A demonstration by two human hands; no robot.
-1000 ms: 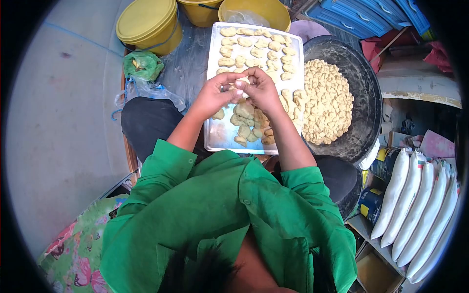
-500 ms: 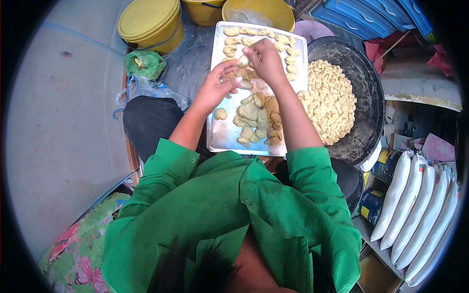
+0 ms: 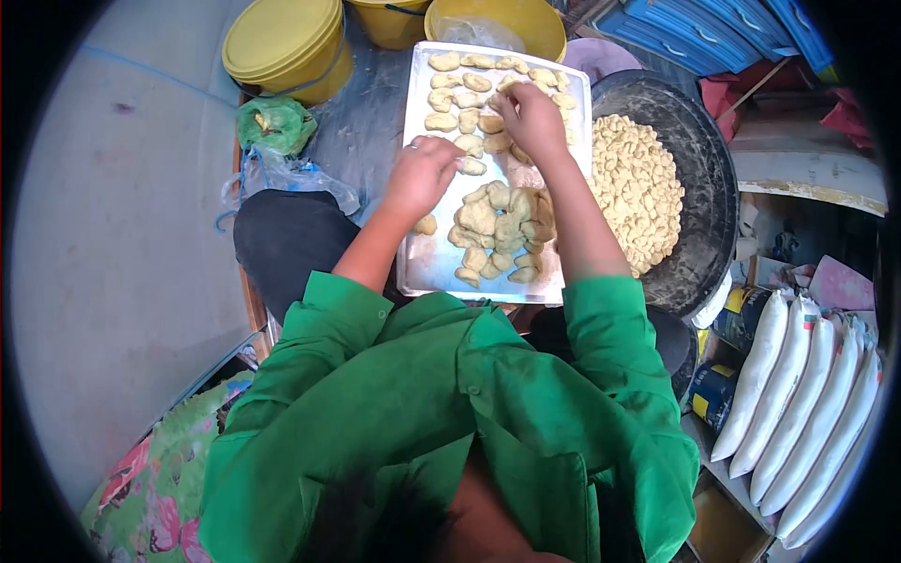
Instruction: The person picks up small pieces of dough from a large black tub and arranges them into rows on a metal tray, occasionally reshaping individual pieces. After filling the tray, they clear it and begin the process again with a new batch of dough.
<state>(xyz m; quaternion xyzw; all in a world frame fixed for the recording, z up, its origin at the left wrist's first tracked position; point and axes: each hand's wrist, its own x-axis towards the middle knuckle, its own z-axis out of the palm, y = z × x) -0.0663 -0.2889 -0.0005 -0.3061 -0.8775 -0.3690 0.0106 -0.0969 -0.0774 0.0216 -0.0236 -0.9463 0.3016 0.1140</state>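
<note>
A metal tray [image 3: 427,272] in front of me holds rows of pale, flattened dough pieces [image 3: 441,122] in its far part and a heap of dough lumps [image 3: 479,218] in its near part. My left hand [image 3: 422,176] is over the tray's left side, thumb and fingers pinched at the end of a small dough piece [image 3: 472,166]. Farther out, my right hand [image 3: 535,122] reaches down among the rows. Its fingertips are closed on a dough piece [image 3: 508,83], partly hidden by them. One single lump [image 3: 426,225] lies by the tray's left edge.
To the right stands a large black basin [image 3: 704,197] with many small dough pieces [image 3: 638,188]. Yellow buckets [image 3: 282,47] and a yellow bowl [image 3: 497,23] are at the back. A green plastic bag [image 3: 277,125] lies left; white filled packs [image 3: 798,403] line the lower right.
My hands were close together above the tray, handling a dough piece. Now they are apart: the left is lower on the tray's left side, the right has moved right among the rows.
</note>
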